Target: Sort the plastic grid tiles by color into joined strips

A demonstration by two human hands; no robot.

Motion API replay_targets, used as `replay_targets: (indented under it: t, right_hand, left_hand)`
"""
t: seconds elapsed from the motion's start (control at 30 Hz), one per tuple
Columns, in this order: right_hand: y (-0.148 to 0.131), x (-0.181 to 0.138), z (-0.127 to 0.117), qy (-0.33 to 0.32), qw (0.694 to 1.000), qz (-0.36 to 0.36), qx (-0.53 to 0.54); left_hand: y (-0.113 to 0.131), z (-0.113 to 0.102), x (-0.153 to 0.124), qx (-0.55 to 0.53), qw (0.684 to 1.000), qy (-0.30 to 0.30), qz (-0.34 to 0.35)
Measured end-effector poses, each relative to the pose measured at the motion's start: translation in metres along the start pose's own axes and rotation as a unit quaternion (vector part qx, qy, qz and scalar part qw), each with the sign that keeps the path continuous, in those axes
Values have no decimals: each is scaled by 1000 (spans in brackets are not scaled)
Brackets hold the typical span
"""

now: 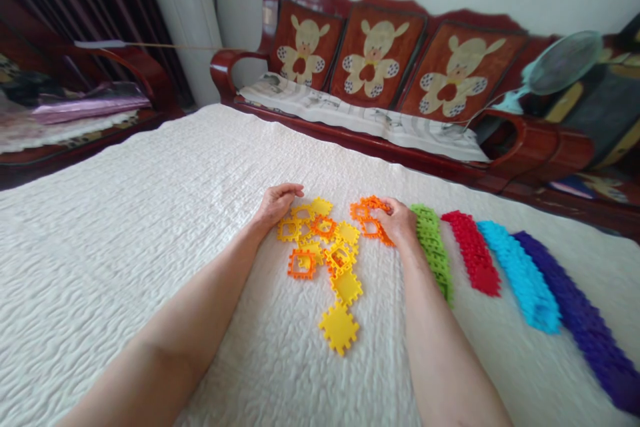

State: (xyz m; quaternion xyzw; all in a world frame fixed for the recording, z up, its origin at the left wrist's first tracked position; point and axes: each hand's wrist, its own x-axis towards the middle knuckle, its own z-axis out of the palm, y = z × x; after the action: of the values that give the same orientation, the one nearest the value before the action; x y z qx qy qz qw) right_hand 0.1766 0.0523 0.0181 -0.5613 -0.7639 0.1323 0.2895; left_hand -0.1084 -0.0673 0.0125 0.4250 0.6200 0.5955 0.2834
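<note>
My left hand [281,203] is closed at the far left edge of a loose pile, its fingers curled together and no tile showing in them. Yellow and orange interlocking plastic tiles make up the pile, some solid, others with cut-out centres. A solid yellow tile [340,327] lies nearest me, and an orange frame tile [301,264] rests at the pile's left side. To the right, my right hand [398,221] grips orange interlocking tiles [371,227] grouped on the bedspread. Its fingertips are partly hidden behind them.
Right of my right hand lie rows of green tiles [431,247], red tiles [473,253], light blue tiles [520,277] and purple tiles [575,320]. A white quilted bedspread [150,213] lies under everything. Beyond it stand a wooden sofa [370,133] and a fan [565,65].
</note>
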Motion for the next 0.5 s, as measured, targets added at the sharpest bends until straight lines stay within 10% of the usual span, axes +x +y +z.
replay_targets:
  t: [0.5]
  right_hand:
    - [0,-1,2,6,1000,-1,-6]
  left_hand:
    - [-1,-1,0,-11,1000,-3,5]
